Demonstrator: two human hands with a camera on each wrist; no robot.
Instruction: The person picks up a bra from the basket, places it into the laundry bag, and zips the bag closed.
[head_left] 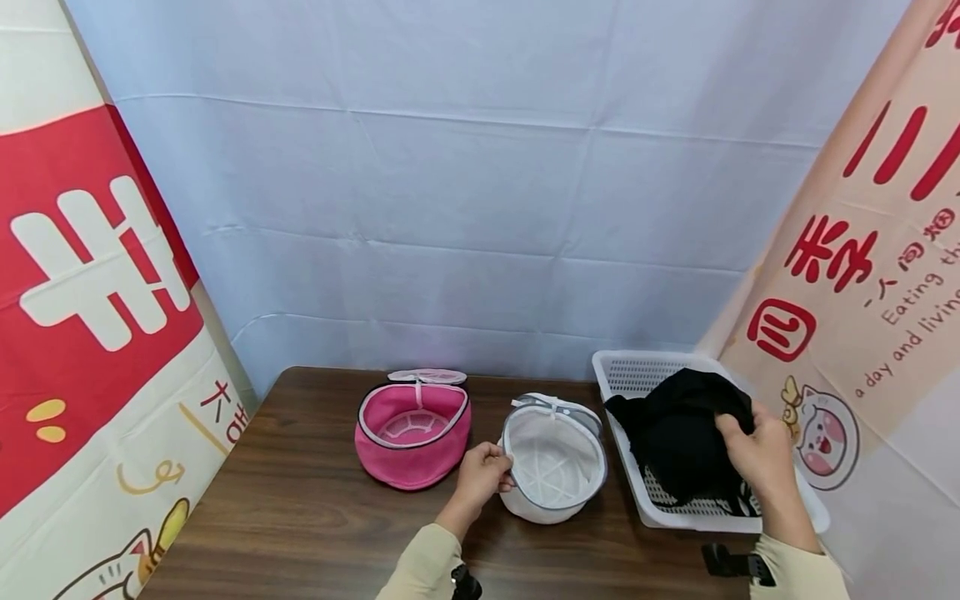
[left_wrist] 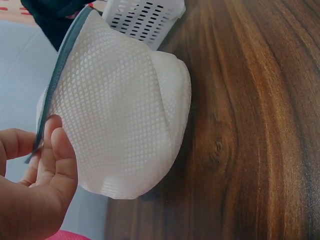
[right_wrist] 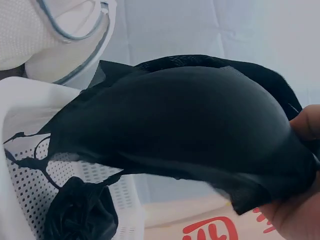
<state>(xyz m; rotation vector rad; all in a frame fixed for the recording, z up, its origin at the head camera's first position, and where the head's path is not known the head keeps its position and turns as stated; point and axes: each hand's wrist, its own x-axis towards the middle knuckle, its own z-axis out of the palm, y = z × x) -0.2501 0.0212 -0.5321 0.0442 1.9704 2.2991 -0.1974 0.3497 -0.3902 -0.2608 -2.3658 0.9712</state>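
Note:
My left hand point(head_left: 482, 477) pinches the zippered rim of a white mesh laundry bag point(head_left: 552, 510), which stands on the table with its round lid folded back. In the left wrist view, the thumb and fingers hold the grey zipper edge of the white bag point(left_wrist: 115, 110). My right hand point(head_left: 765, 454) grips a black bra point(head_left: 678, 429) by one end, over the white basket point(head_left: 705, 522). The right wrist view shows the smooth moulded cup of the bra point(right_wrist: 175, 117), its thin straps hanging toward the basket.
Left of the white bag stands a pink mesh laundry bag point(head_left: 411, 467) with its lid folded back. Another black garment point(right_wrist: 82, 212) lies in the basket. Beneath everything is a dark wooden table point(head_left: 300, 500), with a pale cloth point(head_left: 465, 183) hanging behind it.

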